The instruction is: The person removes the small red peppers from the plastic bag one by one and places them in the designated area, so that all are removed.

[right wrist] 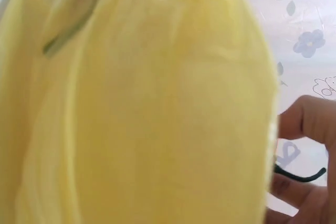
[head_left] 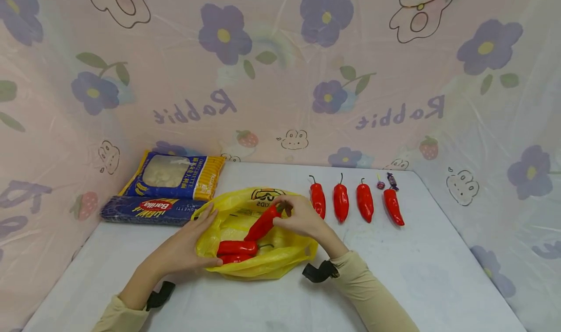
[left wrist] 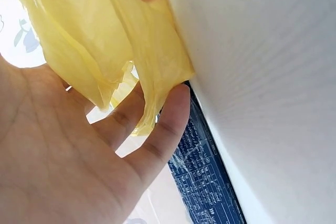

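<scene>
A yellow plastic bag [head_left: 285,268] lies on the table with its mouth spread wide. Two red chili peppers [head_left: 237,248] lie inside it near the front rim. My left hand [head_left: 179,249] holds the bag's left edge, thumb at the front rim and fingers at the far side; in the left wrist view, yellow film hangs between the fingers. My right hand [head_left: 302,217] pinches another red chili pepper [head_left: 263,223] near its stem, tip slanting down into the opening. From the right wrist, the bag [right wrist: 173,103] covers most of the view, and a dark green stem [right wrist: 302,176] shows beside the fingers.
Several red peppers [head_left: 365,203] stand in a row at the right, one partly behind my right hand. Two small wrapped candies [head_left: 391,181] lie beyond the rightmost pepper. At the back left are a blue spaghetti pack [head_left: 144,214] and a blue-and-yellow orecchiette bag [head_left: 175,176].
</scene>
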A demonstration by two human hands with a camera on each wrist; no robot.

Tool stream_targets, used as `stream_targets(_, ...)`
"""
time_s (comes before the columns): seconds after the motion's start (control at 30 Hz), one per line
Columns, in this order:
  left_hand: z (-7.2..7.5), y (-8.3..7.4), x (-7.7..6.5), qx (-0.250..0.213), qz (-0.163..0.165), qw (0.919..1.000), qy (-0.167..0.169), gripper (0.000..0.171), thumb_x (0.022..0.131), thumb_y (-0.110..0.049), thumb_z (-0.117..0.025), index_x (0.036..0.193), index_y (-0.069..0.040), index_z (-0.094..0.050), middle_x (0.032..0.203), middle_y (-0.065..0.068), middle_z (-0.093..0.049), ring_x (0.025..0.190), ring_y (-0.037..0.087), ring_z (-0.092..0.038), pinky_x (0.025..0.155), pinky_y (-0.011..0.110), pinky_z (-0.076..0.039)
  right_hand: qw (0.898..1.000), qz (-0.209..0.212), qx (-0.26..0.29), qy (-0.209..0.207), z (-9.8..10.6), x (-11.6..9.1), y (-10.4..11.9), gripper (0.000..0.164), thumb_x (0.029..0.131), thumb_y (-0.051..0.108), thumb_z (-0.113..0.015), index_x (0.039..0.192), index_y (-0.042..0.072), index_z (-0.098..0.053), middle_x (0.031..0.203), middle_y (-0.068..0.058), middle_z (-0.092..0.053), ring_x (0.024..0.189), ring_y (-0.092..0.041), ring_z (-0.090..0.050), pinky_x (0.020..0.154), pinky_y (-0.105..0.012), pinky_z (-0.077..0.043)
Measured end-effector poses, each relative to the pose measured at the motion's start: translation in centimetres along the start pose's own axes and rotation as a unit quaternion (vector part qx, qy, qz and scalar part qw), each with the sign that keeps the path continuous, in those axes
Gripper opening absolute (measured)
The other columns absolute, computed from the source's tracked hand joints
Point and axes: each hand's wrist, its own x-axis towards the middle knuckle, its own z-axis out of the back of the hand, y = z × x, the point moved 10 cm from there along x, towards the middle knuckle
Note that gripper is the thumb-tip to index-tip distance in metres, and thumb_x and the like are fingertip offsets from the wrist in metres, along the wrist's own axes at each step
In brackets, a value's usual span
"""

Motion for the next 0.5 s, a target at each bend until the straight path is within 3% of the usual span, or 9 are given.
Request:
stream_targets(0.23, -0.1, 0.0, -0.1, 0.0, 0.0, 1.0, -0.002, 0.122, 0.078, -0.072, -0.083, 0.17, -0.016, -0.026, 0.18, 0.007, -0.009, 0.155, 0.054, -0.028, 0.114, 0.077, -0.035, 1.0, 0.015, 0.005, -0.025, 0.0, 0.0, 0.2, 0.032, 0.09, 0.022, -0.072, 0.119, 0.012, -0.077, 0.092, 0.003, -0.072, 0.083, -0.019, -0.06, 0.069, -0.025, -0.048)
stream_targets(0.5, 0.0, 0.0, 0.0, 0.0, 0.002, 1.0, -0.003, 0.123, 0.078, -0.071, -0.083, 0.17, -0.016, -0.025, 0.18, 0.007, -0.01, 0.155, 0.053, -0.029, 0.114, 0.077, -0.035, 0.99, 0.028, 0.048, -0.127, 4.8, -0.6, -0.1, 0.027, 0.092, 0.021, -0.074, 0.116, 0.01, -0.077, 0.087, -0.001, -0.067, 0.079, -0.019, -0.054, 0.069, -0.026, -0.044)
